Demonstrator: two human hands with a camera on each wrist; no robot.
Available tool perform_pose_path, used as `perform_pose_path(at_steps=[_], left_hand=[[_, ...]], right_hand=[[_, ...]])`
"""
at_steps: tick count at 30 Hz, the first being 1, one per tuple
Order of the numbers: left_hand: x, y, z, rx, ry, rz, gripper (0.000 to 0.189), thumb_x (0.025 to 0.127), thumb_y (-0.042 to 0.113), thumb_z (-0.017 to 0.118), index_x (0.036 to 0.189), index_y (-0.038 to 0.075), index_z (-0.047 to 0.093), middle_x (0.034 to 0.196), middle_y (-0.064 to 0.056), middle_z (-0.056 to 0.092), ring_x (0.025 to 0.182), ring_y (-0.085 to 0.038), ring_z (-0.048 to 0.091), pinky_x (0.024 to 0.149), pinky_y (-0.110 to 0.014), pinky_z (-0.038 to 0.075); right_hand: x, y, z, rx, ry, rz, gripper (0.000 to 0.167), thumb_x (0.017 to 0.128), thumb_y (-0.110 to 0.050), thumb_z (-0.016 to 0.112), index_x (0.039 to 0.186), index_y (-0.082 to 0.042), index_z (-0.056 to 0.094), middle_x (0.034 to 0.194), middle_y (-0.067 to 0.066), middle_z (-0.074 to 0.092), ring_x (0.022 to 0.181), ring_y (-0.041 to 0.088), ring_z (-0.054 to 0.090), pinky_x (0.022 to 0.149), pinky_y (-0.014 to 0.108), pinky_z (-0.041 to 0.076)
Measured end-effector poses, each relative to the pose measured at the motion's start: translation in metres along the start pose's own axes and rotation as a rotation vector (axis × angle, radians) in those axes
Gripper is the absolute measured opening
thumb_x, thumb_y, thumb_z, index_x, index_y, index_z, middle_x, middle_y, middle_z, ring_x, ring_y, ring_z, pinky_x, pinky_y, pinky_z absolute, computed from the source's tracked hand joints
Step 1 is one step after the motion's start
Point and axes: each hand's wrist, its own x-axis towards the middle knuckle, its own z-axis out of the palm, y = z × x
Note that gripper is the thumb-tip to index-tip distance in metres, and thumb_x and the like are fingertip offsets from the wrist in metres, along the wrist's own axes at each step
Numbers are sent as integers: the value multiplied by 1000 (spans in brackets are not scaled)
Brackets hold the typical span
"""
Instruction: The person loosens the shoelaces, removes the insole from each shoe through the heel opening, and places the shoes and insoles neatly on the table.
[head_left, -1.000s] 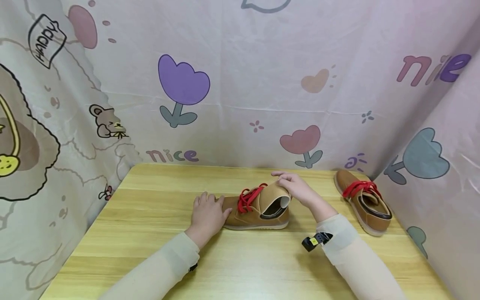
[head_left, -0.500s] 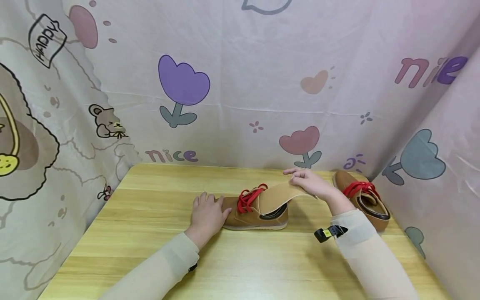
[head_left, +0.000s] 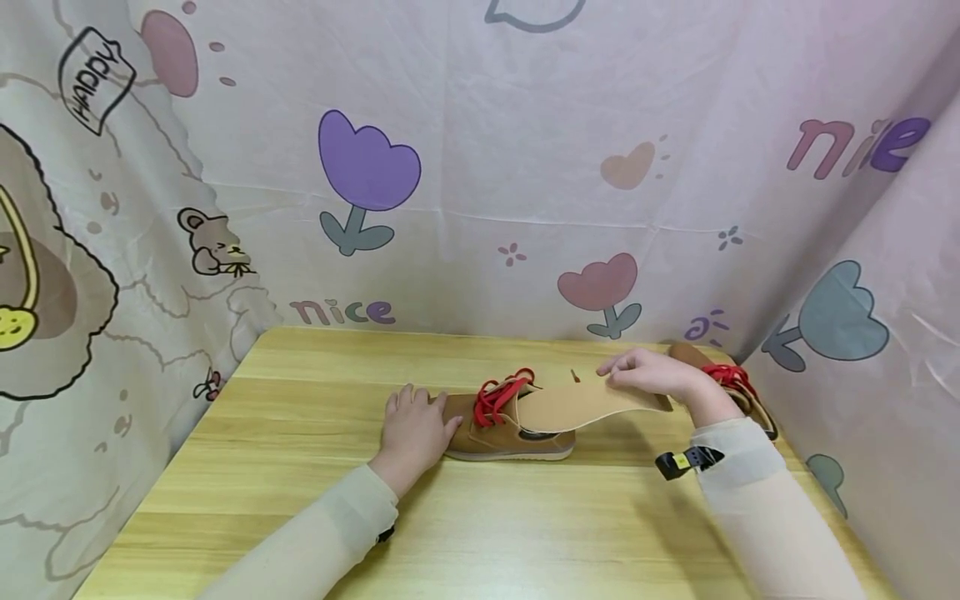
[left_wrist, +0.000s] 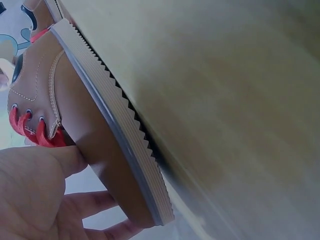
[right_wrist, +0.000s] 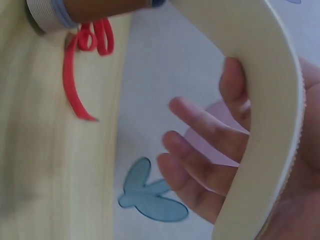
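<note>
- A tan insole [head_left: 581, 404] is stretching out to the right of the shoe's opening, a little right of the middle of the frame; its left end is meeting the opening, and its right end is sticking out past the heel.
- The brown shoe [head_left: 495, 443] is standing upright on the wooden bench [head_left: 480, 525], its toe pointing left and its heel pointing right.
- The left hand [head_left: 415, 429] is resting over the toe; its fingers are spreading apart and curving around the toe, the thumb pressing on the near side, so the hand is holding the shoe.
- The right hand [head_left: 651, 372] is pinching the far edge of the insole, thumb against fingers; in the right wrist view the other fingers are loosely extending behind the insole's pale underside.
- Red laces [head_left: 495, 402] are crossing the front of the shoe, left of the opening.
- A matching second shoe [head_left: 692, 358] is lying at the right of the bench, partly hiding behind the right hand and forearm.
- Pale sleeves [head_left: 783, 517] are covering both forearms, and a black strap [head_left: 688, 460] is circling the right wrist.
- A printed cloth [head_left: 480, 125] with tulips is hanging behind the bench, filling the upper frame.
</note>
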Motion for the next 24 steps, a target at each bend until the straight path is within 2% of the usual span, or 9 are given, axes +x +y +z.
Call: perform_pose_path(at_steps=[5,10,18,24], left_hand=[[1,1,0,-5,-1,4,58,100,54,53,140,13,60,134,-18,58,135,-44,39,113,-60,27],[-1,2,-1,-10,2,1,58,99,54,54,140,13,61,132,-18,58,134,-44,40,113,-59,28],[0,0,2,-5,21,4,58,99,55,54,139,12,62,131,-19,59,133,-45,41,112,-60,28],[0,0,1,-8,29,5,57,99,54,55,138,12,62,129,-18,60,132,-44,41,112,-59,29]], right_hand=[[-16,8,-17,-23,-1,10,26,97,-19,58,86,-7,77,130,17,65,130,40,51,104,48,41],[-30,12,-31,18,9,2,25,98,-16,58,105,-3,77,132,21,62,132,45,48,108,56,37],[-41,16,-41,35,71,49,24,99,-15,56,95,-1,75,133,27,59,131,49,47,107,60,37],[-40,21,-40,-22,135,79,28,100,-18,56,98,2,76,129,29,61,125,48,52,106,59,40]])
